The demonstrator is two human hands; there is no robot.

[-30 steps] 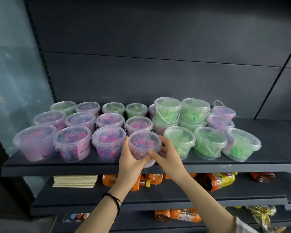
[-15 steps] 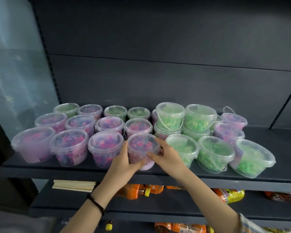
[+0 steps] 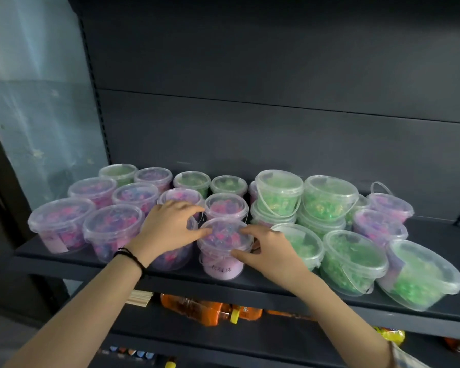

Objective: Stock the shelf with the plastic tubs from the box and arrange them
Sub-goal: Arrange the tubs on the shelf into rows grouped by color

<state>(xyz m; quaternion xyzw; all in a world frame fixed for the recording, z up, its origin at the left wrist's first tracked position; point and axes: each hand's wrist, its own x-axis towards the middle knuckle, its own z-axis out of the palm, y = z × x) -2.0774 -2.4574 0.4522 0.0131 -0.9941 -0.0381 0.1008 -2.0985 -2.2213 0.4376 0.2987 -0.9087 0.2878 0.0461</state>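
Note:
A dark shelf (image 3: 436, 235) carries several clear lidded plastic tubs. Pink-purple filled tubs (image 3: 61, 224) fill the left half and green filled tubs (image 3: 353, 258) the right, two of the green ones stacked on others. One purple tub (image 3: 223, 269) with a handwritten label stands upright in the front row near the shelf edge. My left hand (image 3: 170, 229) reaches over the neighbouring tub, and its curled fingers hold the labelled tub's lid on the left. My right hand (image 3: 266, 251) grips the rim on the right side.
The shelf below holds orange drink bottles (image 3: 205, 309), a stack of flat wooden sticks (image 3: 141, 298) and a yellow packet (image 3: 391, 335). A bare strip of the tub shelf lies at the far right, behind the green tubs. The dark back panel rises behind.
The labelled tub went from tilted over the shelf edge to standing upright in the front row. My left hand climbed from its side to its lid. The view drew closer.

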